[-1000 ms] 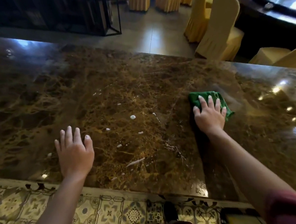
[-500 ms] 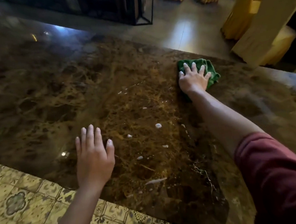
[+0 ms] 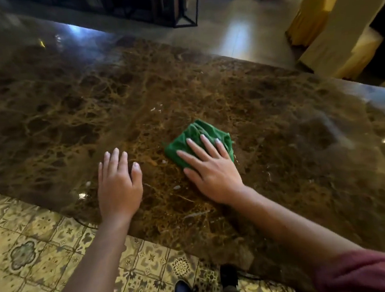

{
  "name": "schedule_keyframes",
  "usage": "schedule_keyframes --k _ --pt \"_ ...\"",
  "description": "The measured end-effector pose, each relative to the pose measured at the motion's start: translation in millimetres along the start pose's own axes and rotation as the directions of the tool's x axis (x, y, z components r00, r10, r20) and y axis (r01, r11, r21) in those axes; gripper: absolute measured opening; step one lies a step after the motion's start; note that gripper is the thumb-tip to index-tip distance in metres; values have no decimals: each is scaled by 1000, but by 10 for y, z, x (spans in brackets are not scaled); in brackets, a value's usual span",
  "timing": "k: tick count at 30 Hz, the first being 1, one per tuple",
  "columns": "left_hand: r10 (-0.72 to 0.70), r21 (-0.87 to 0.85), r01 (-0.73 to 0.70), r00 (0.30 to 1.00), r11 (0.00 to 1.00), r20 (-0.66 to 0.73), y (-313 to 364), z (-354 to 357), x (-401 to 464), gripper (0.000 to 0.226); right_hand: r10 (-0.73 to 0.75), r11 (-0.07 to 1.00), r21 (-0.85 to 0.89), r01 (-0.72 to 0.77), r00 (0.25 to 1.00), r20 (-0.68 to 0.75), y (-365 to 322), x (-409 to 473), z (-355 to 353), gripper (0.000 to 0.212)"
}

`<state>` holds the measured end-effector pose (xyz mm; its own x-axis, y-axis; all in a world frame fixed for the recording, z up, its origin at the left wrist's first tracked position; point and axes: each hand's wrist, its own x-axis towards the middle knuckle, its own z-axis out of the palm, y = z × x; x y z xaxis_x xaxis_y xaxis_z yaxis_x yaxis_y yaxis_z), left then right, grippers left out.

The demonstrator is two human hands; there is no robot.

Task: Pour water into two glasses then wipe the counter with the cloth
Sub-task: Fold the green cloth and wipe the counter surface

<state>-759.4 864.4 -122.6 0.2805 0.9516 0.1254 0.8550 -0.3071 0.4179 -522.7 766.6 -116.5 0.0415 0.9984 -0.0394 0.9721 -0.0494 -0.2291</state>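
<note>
Pulled cloth (image 3: 197, 136) back near left hand (image 3: 119, 188); our right hand (image 3: 212, 169) fingers splayed flat on it, marble surface (image 3: 280, 137) streaked, covered chairs (image 3: 344, 25) behind.

The cloth (image 3: 198, 138) is green, bunched into a creased wad, and lies flat on the counter (image 3: 266, 120). The counter is polished dark brown marble with tan veining. Small white droplets dot its surface beside and beyond the cloth.
</note>
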Motion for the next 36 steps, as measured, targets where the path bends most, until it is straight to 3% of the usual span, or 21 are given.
schedule_keyframes --k 4,6,10,14,18,22,24,27,31,33,34,36 --pt "-11 -36 11 1000 999 -5 -35 -1 3 71 97 994 -41 -97 995 4 57 -825 -36 56" --pt "-5 -38 5 1000 999 -3 -22 30 -4 71 264 963 -42 -265 964 -33 254 -1100 -106 58" --pt "10 -9 -10 1000 1000 -24 -64 31 14 72 619 784 15 -621 780 -86 805 -964 -230 61" --pt "14 38 -13 1000 999 -22 -85 55 -10 71 738 675 59 -736 669 -88 1393 -259 -452 58" --pt "15 44 -14 1000 999 -20 -76 55 4 71 659 752 12 -659 749 -68 1278 250 -478 60" --pt "9 28 -8 1000 1000 -15 -84 77 12 70 389 919 -49 -391 920 -38 575 -119 -214 59" --pt "6 13 -6 1000 1000 -19 -98 80 22 71 234 971 -36 -236 971 -54 201 -546 -77 57" --pt "13 -6 -13 1000 1000 -23 -112 70 36 71 125 992 20 -123 984 -128 -150 -1179 11 54" --pt "7 -8 -7 1000 1000 -15 -103 55 31 68 157 982 152 -116 945 -289 -287 -1550 -99 36" --pt "5 -2 -5 1000 1000 -8 -96 37 31 67 285 924 347 -160 893 -347 -209 -1493 -268 32" --pt "4 4 -4 1000 1000 -6 -93 34 28 66 406 839 503 -209 855 -322 -119 -1435 -419 33" --pt "9 19 -9 1000 1000 -4 -87 30 26 64 625 514 822 -244 764 -163 165 -1343 -741 31"
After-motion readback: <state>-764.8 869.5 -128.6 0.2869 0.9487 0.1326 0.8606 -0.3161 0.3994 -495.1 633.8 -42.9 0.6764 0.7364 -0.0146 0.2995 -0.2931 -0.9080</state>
